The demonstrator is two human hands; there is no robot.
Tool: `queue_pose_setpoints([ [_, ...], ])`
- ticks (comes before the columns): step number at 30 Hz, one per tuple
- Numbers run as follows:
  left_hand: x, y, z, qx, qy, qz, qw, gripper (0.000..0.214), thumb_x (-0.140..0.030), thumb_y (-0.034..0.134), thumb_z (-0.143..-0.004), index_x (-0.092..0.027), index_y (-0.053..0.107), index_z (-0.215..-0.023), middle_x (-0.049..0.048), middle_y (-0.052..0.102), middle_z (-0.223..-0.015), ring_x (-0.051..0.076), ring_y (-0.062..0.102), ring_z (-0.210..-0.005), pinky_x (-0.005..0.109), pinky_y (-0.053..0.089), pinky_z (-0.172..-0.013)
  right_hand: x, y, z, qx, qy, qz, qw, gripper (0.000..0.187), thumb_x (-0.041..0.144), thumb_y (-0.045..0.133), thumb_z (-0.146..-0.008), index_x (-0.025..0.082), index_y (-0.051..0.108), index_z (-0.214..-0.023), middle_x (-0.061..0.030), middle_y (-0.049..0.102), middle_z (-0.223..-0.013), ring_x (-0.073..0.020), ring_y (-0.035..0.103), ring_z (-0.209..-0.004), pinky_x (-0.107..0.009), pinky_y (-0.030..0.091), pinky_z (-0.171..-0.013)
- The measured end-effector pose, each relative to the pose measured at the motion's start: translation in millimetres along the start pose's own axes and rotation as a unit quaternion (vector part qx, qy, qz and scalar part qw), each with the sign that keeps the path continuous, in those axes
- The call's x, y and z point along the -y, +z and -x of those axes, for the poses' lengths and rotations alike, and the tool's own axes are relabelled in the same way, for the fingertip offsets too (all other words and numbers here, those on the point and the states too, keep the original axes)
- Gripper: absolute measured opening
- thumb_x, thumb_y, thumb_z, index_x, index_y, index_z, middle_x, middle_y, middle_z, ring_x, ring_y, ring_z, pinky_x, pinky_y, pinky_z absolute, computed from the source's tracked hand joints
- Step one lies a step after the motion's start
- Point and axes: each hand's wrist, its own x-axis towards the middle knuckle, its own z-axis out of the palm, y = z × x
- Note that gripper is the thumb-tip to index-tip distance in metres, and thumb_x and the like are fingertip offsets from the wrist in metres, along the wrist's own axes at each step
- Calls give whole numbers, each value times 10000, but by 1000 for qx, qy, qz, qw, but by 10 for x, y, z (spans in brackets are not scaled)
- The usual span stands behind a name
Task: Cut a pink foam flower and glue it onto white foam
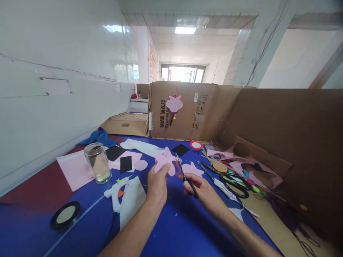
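My left hand [158, 180] is closed on a pink felt cut-out [165, 162], pinching its lower edge and holding it up above the blue table [174, 225]. My right hand [199, 189] grips small black-handled scissors [184, 174], whose blades point up and left to the cut-out's right edge. Another pink felt shape [193, 169] lies on the table just behind the scissors.
A glass jar [98, 163] and a white glue gun [115, 192] sit at left, with pink and black felt sheets [120, 160] and a black tape roll [65, 215]. Larger scissors [233, 184], pens and felt scraps lie at right. Cardboard walls [281, 121] enclose the back and right.
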Motion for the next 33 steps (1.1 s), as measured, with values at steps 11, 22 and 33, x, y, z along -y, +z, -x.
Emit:
queue_pose_setpoints([
  [11,52,15,60,2,-37,19,999,427,-204,920,-667,-135,751,-1053,107,829,-1005,233,788,-934,308,594,-842,-160,-83,45,29,13,-85,996,540,623,817,-891,186,764,-1203,5,652,-731,-170,517,-712,-309,314,-695],
  [22,42,48,93,9,-51,11,999,413,-203,904,-653,-120,772,-1036,122,829,-958,255,798,-886,322,600,-803,-253,-188,55,40,26,-36,998,578,649,790,-906,181,757,-1242,3,664,-730,-175,513,-720,-317,299,-712],
  [33,27,28,89,23,-49,-19,998,390,-214,883,-654,-103,785,-1015,136,830,-928,261,800,-833,354,630,-801,-197,-178,86,37,35,-63,997,595,658,823,-873,171,762,-1208,5,651,-704,-153,486,-665,-310,291,-669],
])
